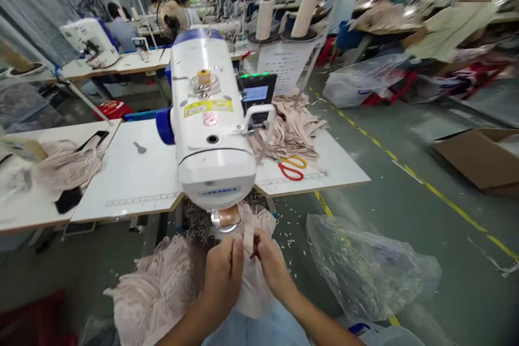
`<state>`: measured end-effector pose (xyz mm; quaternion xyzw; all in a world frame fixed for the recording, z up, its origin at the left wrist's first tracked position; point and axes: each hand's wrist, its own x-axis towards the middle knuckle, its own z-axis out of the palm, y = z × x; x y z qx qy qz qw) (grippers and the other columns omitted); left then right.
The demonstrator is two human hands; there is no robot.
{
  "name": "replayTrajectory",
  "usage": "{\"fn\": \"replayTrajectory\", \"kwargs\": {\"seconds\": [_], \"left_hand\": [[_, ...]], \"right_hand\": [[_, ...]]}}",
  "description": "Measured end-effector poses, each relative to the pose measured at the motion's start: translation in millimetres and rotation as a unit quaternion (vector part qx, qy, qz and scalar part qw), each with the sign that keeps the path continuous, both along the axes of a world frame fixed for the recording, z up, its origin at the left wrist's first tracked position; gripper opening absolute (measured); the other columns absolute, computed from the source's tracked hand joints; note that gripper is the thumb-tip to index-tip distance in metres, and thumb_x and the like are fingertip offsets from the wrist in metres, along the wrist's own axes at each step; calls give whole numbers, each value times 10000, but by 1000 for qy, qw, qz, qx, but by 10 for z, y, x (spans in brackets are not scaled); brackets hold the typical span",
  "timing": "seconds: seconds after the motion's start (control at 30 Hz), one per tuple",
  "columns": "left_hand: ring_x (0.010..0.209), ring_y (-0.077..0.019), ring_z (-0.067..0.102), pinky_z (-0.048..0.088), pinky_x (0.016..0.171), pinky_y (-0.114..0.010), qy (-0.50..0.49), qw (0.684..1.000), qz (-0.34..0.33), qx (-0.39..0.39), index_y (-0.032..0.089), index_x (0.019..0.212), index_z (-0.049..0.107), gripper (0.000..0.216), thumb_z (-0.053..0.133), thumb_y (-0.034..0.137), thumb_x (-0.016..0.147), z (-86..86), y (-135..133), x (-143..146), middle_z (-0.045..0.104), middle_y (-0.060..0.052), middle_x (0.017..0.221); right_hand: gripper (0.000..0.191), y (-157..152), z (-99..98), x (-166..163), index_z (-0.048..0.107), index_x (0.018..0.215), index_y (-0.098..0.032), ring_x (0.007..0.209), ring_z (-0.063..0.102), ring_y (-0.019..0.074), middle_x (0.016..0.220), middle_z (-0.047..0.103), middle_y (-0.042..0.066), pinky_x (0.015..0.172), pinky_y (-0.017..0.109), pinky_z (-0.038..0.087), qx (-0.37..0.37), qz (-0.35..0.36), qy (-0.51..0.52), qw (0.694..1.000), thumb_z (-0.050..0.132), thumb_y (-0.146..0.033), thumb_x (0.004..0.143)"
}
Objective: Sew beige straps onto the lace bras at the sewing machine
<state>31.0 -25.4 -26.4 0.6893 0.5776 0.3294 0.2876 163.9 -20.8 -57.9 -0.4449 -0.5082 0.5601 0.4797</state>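
Before the sewing machine (213, 124), both hands (222, 266) (271, 260) on pale pink fabric (248, 235).

The left hand (223, 267) hides most fingertips from me; the cardboard box (480, 165) at three o'clock, red object (40, 316) at eight: both cut off.

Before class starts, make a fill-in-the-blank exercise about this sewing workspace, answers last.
1. The left hand and right hand hold pale fabric in ____ of the sewing machine.
2. The scissors have yellow and ____ handles.
3. The brown box at the right is made of ____.

Missing words: front; red; cardboard.
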Motion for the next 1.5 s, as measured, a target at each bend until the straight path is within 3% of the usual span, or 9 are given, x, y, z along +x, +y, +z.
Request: {"fn": "replayTrajectory", "kwargs": {"seconds": [0.1,0.2,0.3,0.4,0.5,0.7,0.77,0.97,1.5], "left_hand": [[528,-125,432,306,514,-255,-71,995,40,-63,221,652,345,411,295,408,1015,2,10,38,420,34,576],[525,-125,443,322,514,-250,-74,992,69,-79,210,650,411,444,281,421,1019,0,32,-32,441,31,570],[544,-135,514,352,541,-251,8,997,68,-31,191,885,612,328,394,410,996,-2,66,-161,551,27,600],[647,-155,610,390,612,-260,98,993,25,61,201,1152,632,275,456,330,984,-16,127,-264,694,-12,745],[644,-158,618,367,609,-269,185,974,-9,127,210,1121,687,297,426,274,995,-26,197,-304,712,-32,723],[548,-157,568,276,540,-288,265,954,-1,138,221,1145,698,303,450,281,983,40,306,-308,675,-24,615],[532,-157,553,257,531,-295,274,951,-1,140,223,1124,705,295,453,275,979,61,327,-311,662,-21,595],[487,-148,499,225,510,-294,300,945,4,131,227,1055,719,297,440,288,976,75,335,-318,590,-11,511],[472,-146,497,243,520,-302,314,929,-5,197,186,995,715,238,486,239,960,64,344,-361,584,10,506]], "right_hand": [[343,123,114,20,611,833,-205,611,548,151,670,575,1,551,246,471,-49,-40,-15,998,551,-540,884],[278,316,199,44,623,877,-196,598,578,143,687,634,4,552,241,471,-20,-40,-43,998,600,-473,865],[242,580,240,82,613,928,-193,580,592,140,652,644,-12,555,239,458,16,-22,-110,994,608,-427,864],[199,845,227,123,613,903,-189,532,539,125,585,587,-41,520,230,411,55,-3,-195,979,598,-383,859],[192,1046,191,141,623,946,-190,525,507,126,580,562,-49,517,236,394,97,16,-242,965,571,-351,855],[83,1295,188,103,613,873,-232,563,531,159,591,600,-39,562,272,401,147,42,-288,945,560,-286,838],[10,1343,220,94,590,813,-235,540,507,153,582,590,-44,565,276,394,147,52,-307,939,582,-232,808],[110,1363,294,94,551,708,-230,618,515,182,560,503,-23,589,279,401,143,57,-313,937,588,-204,808],[128,1345,335,58,598,846,-248,638,537,193,606,575,-17,629,308,461,145,53,-273,950,565,-372,851]]}}
